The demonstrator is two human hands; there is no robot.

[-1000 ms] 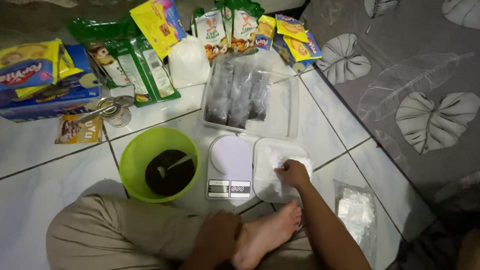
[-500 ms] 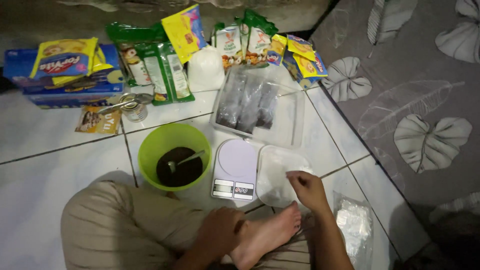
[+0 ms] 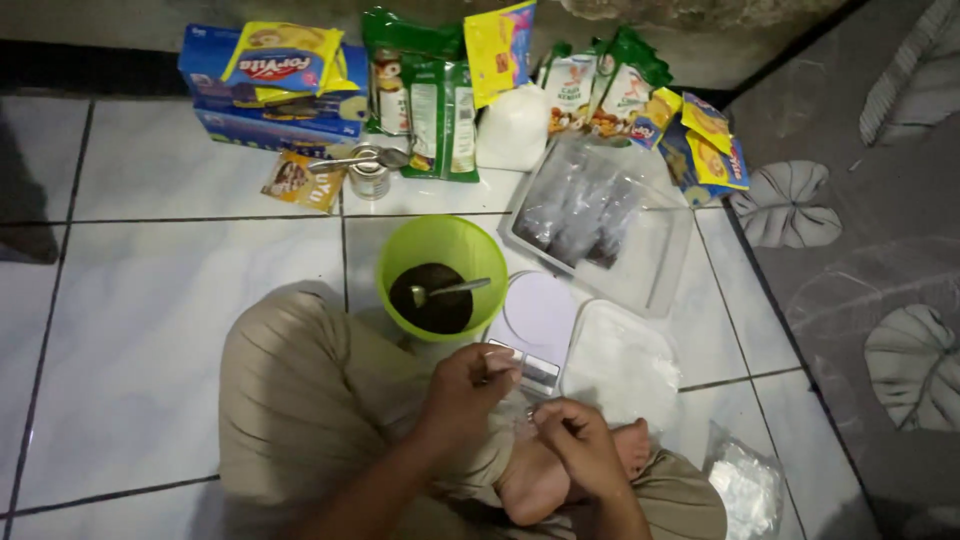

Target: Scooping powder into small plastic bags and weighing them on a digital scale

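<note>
Head view looks down on a person sitting cross-legged on a white tiled floor (image 3: 170, 300). The left hand (image 3: 468, 385) and the right hand (image 3: 578, 445) meet just above the lap, fingers curled narrow and pinching something small and pale between them; what it is cannot be made out. The left fingertips (image 3: 503, 357) overlap the near edge of a small white digital kitchen scale (image 3: 540, 315). Just left of the scale stands a lime-green bowl (image 3: 440, 258) with dark powder and a metal spoon (image 3: 450, 291) in it. To the right of the scale lies a clear tub of white powder (image 3: 622, 362), and behind it a clear tray of dark filled sachets (image 3: 585, 210). Snack packets (image 3: 430, 90) line the wall
</note>
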